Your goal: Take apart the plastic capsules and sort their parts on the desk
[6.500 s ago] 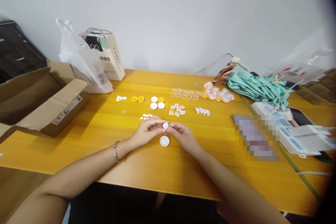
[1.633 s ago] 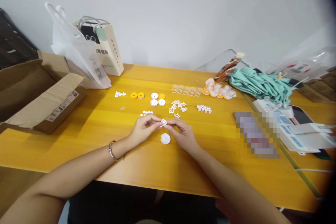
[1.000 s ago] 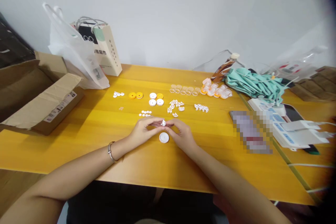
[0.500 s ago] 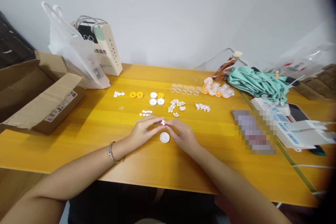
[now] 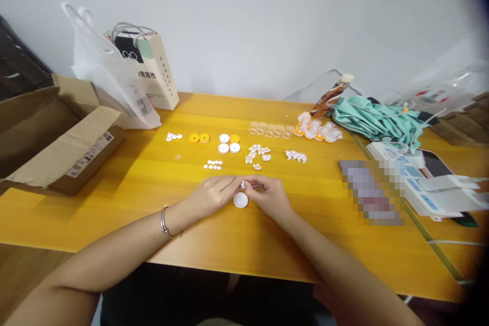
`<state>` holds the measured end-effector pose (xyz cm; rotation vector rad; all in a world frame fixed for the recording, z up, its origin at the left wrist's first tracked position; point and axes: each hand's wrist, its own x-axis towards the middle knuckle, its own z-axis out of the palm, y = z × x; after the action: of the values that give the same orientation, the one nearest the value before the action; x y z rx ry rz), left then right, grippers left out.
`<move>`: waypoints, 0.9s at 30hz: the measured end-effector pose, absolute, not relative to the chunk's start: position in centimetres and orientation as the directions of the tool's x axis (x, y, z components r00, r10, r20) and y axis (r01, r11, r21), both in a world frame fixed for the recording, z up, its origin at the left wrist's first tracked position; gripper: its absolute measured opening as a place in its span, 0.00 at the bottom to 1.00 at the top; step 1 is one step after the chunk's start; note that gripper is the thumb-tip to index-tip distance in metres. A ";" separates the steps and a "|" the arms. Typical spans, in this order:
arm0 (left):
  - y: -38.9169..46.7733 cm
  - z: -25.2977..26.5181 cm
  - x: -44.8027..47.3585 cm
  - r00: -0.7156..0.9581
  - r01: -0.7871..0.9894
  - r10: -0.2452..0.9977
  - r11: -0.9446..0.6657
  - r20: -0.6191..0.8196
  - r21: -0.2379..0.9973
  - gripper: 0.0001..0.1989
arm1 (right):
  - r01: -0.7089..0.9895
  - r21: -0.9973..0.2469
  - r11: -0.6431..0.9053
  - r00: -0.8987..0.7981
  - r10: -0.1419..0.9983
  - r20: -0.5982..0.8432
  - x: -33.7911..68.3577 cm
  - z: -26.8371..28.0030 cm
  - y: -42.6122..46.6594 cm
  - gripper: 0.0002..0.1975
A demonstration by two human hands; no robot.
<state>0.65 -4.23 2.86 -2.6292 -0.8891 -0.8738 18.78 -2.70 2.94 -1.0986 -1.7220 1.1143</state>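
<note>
With the fingertips of my left grip [image 5: 217, 193] and my right grip [image 5: 272, 195] nearly meeting, I pinch a small white plastic piece [image 5: 243, 184] between them, just above the counter [image 5: 214, 249]. My fingers cover most of it, so I cannot tell its full shape. A silver bracelet [image 5: 164, 221] circles my left wrist.

Just below my fingertips, on my side, a round white base [image 5: 240, 200] lies flat. Beyond my left fingers are small white discs [image 5: 214, 167] in two short rows. Farther back I see a pair of yellow wheels [image 5: 194, 138] with centre holes, and a group of three white wheels [image 5: 223, 148] and one yellow wheel [image 5: 234, 138]. To the right of these lie white openwork pieces [image 5: 262, 151], with a row of clear cups [image 5: 271, 131] behind them.
</note>
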 end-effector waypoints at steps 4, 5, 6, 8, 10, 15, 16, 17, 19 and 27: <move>-4.3 2.8 0.5 0.661 0.621 0.459 -0.779 0.593 -0.088 0.11 | 0.233 -0.951 0.202 -0.276 0.952 0.134 18.7 3.3 -2.8 0.08; -4.3 2.8 0.5 0.659 0.623 0.461 -0.777 0.594 -0.089 0.11 | 0.223 -0.957 0.185 -0.274 0.954 0.120 18.7 3.3 -2.8 0.08; -4.3 2.7 0.5 0.659 0.625 0.465 -0.776 0.592 -0.087 0.11 | 0.212 -0.963 0.168 -0.273 0.956 0.106 18.7 3.2 -2.7 0.08; -4.3 2.6 0.5 0.661 0.628 0.474 -0.774 0.582 -0.082 0.11 | 0.193 -0.971 0.139 -0.273 0.958 0.083 18.6 3.1 -2.7 0.08; -4.3 2.6 0.6 0.660 0.633 0.480 -0.770 0.578 -0.083 0.12 | 0.179 -0.977 0.119 -0.266 0.962 0.069 18.6 2.9 -2.6 0.08; -4.4 2.9 0.6 0.663 0.631 0.496 -0.773 0.561 -0.062 0.11 | 0.137 -0.987 0.089 -0.257 0.965 0.052 18.7 2.6 -2.5 0.08; -4.4 2.9 0.6 0.661 0.631 0.505 -0.774 0.555 -0.047 0.11 | 0.125 -0.989 0.083 -0.257 0.965 0.048 18.7 2.6 -2.5 0.08; -4.5 3.0 0.6 0.655 0.632 0.517 -0.775 0.551 -0.023 0.10 | 0.111 -0.991 0.073 -0.258 0.965 0.042 18.7 2.6 -2.4 0.08; -4.5 3.2 0.7 0.624 0.630 0.549 -0.775 0.557 0.058 0.10 | 0.070 -0.997 0.034 -0.263 0.965 0.014 18.8 2.7 -2.3 0.08; -3.5 2.0 1.0 0.342 0.419 0.728 -0.685 0.595 0.596 0.13 | -0.133 -0.979 -0.155 -0.301 0.947 -0.109 19.0 2.9 -1.7 0.12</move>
<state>0.97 -3.51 1.97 -2.8347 -1.2673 -1.5869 19.00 -1.65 2.87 -1.0326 -1.2346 1.5965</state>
